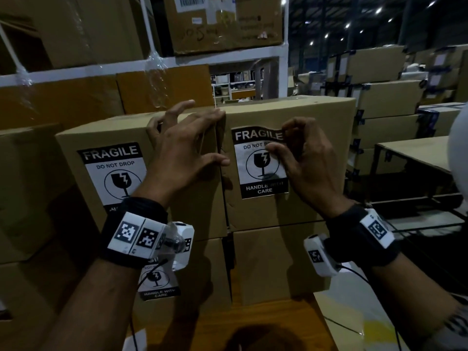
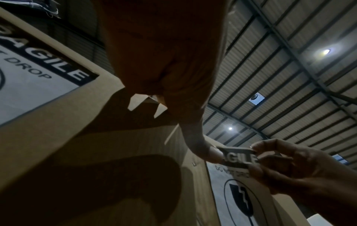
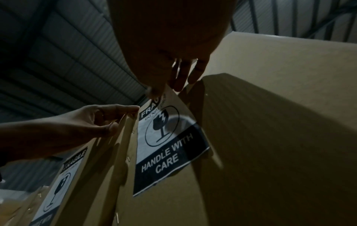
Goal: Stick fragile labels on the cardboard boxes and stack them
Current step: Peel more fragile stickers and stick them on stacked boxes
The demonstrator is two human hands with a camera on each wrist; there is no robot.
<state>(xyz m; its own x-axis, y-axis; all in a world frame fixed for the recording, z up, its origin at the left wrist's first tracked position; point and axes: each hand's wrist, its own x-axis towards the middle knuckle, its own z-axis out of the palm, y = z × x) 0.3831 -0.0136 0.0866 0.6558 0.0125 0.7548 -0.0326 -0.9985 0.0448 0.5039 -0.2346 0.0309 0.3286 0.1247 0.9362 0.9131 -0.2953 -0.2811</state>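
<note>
— Where's the label [image 1: 260, 163]?
— On the upper right box [image 1: 316, 158], top edge curling off — right hand [image 1: 301, 158] pinches that corner.
— Left hand [image 1: 184, 148]?
— Fingers spread, flat against the neighbouring box [image 1: 83, 138].

I am counting three fragile labels: one [image 1: 112, 176] on the left box, one [image 1: 260, 163] on the right box, one [image 1: 158, 282] lower down. I am seeing four stacked front boxes and two hands.

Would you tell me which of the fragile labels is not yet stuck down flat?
The label on the upper right box: its top edge curls away, pinched by the right hand. The upper left label lies flat.
</note>
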